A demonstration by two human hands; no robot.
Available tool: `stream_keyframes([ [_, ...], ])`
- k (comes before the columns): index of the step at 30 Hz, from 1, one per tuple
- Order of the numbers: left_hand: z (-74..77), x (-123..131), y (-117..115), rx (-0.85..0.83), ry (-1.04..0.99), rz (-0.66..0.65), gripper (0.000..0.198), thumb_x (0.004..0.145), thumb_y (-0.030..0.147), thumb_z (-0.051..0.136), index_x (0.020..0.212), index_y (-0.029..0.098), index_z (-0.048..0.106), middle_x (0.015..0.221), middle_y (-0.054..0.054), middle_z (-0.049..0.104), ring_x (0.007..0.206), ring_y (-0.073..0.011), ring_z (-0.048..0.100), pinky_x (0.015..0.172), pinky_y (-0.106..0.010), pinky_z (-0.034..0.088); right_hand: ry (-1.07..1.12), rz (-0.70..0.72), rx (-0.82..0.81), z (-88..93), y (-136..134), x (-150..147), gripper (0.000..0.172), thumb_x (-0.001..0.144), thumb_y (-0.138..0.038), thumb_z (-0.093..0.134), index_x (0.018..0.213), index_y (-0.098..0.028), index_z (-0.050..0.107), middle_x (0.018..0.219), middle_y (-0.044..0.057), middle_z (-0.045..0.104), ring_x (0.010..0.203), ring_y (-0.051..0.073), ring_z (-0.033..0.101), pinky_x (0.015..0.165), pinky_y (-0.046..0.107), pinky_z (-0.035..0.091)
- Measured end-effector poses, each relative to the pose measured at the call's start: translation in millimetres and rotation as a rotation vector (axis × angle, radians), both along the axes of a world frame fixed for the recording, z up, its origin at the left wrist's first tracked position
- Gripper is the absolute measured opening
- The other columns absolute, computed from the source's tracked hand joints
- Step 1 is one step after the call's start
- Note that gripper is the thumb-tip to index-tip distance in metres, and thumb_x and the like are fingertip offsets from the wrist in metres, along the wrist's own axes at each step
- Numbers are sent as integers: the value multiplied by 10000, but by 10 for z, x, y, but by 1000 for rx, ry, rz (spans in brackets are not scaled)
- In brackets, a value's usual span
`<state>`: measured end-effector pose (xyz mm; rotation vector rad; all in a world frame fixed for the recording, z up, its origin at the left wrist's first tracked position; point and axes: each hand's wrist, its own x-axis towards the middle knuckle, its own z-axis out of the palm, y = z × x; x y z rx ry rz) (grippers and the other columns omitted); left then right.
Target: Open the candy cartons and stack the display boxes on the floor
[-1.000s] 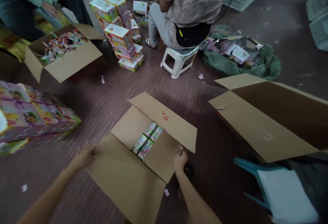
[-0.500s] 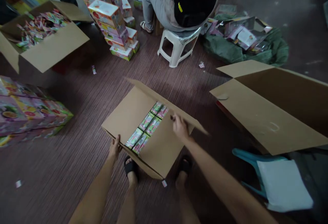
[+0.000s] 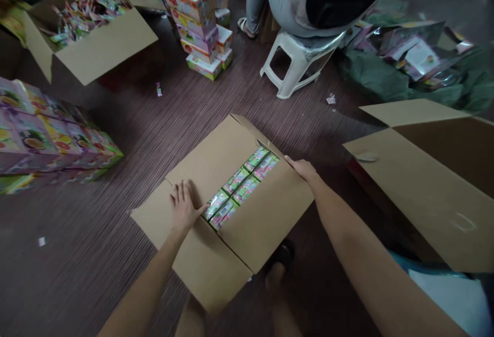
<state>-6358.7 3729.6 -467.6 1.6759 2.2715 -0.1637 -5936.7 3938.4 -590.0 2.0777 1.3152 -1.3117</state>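
Note:
A cardboard box (image 3: 266, 213) stands on the floor before me, its two long flaps folded inward. Through the gap between them shows a double row of small green and pink packs (image 3: 247, 189) in shiny wrap. My left hand (image 3: 183, 208) lies with spread fingers on the left flap and the folded-out near flap, its thumb reaching the packs. At the far right corner, my right hand (image 3: 304, 169) holds the box edge; some of its fingers are hidden behind the cardboard. The far end flap (image 3: 262, 136) stands folded in close to the packs.
An open carton (image 3: 366, 167) stands at right beside a white stool (image 3: 289, 67) with a seated person. Fruit-printed boxes (image 3: 50, 131) are stacked at left, more (image 3: 193, 23) behind. A carton of sachets (image 3: 88, 18) sits at the back left.
My left hand has moved from the near left corner onto the flaps. The near end flap now lies outward, the far one is lower. My right hand has shifted to the far right corner.

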Motion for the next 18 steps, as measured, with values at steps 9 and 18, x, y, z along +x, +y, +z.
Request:
stream_keyframes([
  [9,951,-935,961,398,18,215,486,856,536,548,1079,116,651,1032,-108,696,942,-245,656,910,-389,512,271,91,852,691,-712,-585,398,905,-165,270,1135,-127,593,1062,128,636,985,218,565,916,399,461],
  [18,-95,-1218,1294,-169,-64,188,579,952,427,342,1425,98,388,1446,-214,455,1353,-341,410,1144,-586,174,296,654,709,1534,-1383,-1014,252,844,-94,365,830,-201,592,797,48,613,807,205,520,882,406,403],
])
